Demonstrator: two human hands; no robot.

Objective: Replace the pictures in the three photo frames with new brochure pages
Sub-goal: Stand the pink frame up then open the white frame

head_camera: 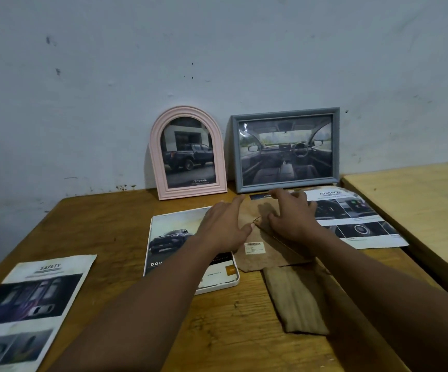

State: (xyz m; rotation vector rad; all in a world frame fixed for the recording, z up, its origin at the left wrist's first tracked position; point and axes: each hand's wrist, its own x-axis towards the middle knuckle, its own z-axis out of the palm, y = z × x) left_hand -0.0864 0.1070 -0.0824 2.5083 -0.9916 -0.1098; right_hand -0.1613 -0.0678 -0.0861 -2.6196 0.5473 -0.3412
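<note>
- A pink arched photo frame (188, 154) holding a pickup-truck picture leaned upright against the pale wall (217, 49), just above centre of the frame.
- Just right of it, a grey rectangular photo frame (286, 149) with a car-interior picture leaned against the same wall.
- A white flat photo frame (217, 289) lay on the brown wooden worktop (115, 224) at centre, with a brochure page showing a dark car (169, 237) on top of it.
- A brown fibreboard backing panel (268, 257) with a barcode sticker lay flat right of centre, its ribbed stand flap (295, 299) pointing toward the bottom edge.
- The left hand (225, 226) rested across the panel's left edge with its fingers straight and spread.
- The right hand (290, 216) sat on the panel with its fingers bent and tips pressing down; I could not tell whether it pinched the thin metal tab by its thumb.
- An "ADVANCED" brochure page (357, 218) lay at right, partly under the right hand's wrist.
- A "SAFETY" brochure page (29, 299) lay at lower left.
- A paler wooden table (419, 200) stood at the right edge.
</note>
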